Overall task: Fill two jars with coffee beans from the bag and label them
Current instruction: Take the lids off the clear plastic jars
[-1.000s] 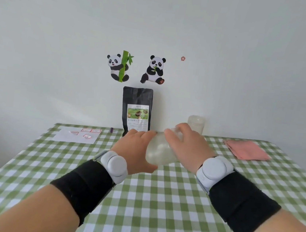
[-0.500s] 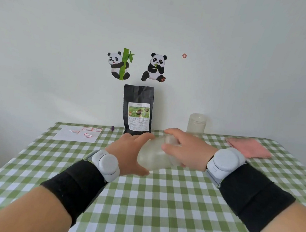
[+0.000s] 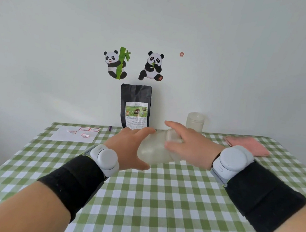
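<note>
The jar point(image 3: 153, 150) has been tipped further sideways at mid-frame, above the worktop point(image 3: 156, 211). It is gripped round its body by the left hand point(image 3: 127, 147) and round its top by the right hand point(image 3: 190, 148), fingers point(image 3: 146, 131) curled. A drop could be caused by slippery walls during twisting.

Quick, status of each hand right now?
Left hand: grips the frosted jar by its body.
Right hand: grips the same jar's top end.

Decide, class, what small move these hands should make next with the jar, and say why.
Probably twist the lid off with the right hand. The jar is held tipped on its side; the left hand grips its body and the right hand curls round its far end. It looks empty, so it must open before beans go in.
</note>
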Available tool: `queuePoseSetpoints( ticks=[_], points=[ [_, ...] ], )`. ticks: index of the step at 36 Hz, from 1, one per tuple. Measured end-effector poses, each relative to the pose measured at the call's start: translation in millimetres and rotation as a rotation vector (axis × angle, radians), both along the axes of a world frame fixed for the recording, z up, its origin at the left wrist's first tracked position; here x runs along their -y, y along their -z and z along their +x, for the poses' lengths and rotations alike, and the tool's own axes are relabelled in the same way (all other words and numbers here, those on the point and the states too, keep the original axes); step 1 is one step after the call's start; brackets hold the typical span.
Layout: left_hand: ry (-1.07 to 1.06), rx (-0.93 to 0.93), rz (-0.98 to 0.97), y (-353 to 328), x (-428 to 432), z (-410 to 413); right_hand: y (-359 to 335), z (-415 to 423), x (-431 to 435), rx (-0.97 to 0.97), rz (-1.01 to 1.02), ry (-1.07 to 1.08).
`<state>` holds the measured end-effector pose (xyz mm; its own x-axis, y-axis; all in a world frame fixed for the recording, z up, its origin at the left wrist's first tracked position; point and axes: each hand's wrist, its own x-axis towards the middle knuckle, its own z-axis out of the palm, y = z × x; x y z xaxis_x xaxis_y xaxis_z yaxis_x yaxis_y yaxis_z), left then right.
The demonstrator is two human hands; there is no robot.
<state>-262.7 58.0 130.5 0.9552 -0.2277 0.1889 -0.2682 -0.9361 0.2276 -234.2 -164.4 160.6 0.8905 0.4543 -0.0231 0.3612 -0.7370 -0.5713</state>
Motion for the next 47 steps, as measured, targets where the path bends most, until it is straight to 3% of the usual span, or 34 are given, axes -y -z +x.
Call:
queuePoseSetpoints(
  ticks=[13, 26, 29, 33, 36, 40, 47],
  points=[
    [-0.041, -0.027, -0.066, -4, -2, -1, -3, -3, 3, -0.060, 0.154, -0.005],
    [-0.020, -0.027, 0.031, 3, -3, 1, 8, 1, -2, 0.003, 0.021, 0.022],
    [-0.024, -0.031, 0.010, 4, -2, 0, 11, 0, -1, 0.024, 0.047, -0.045],
    [-0.024, -0.034, 0.004, 5, -3, 2, 12, -1, -4, -0.077, 0.186, 0.039],
    [-0.020, -0.032, 0.016, 6, -2, 1, 16, 1, -4, -0.027, 0.142, 0.009],
    [-0.025, -0.028, -0.020, 7, -4, 1, 17, 0, -5, -0.126, 0.203, 0.018],
    [-0.019, -0.021, 0.004, 8, -5, -1, 17, 1, -2, -0.121, 0.152, -0.030]
  ],
)
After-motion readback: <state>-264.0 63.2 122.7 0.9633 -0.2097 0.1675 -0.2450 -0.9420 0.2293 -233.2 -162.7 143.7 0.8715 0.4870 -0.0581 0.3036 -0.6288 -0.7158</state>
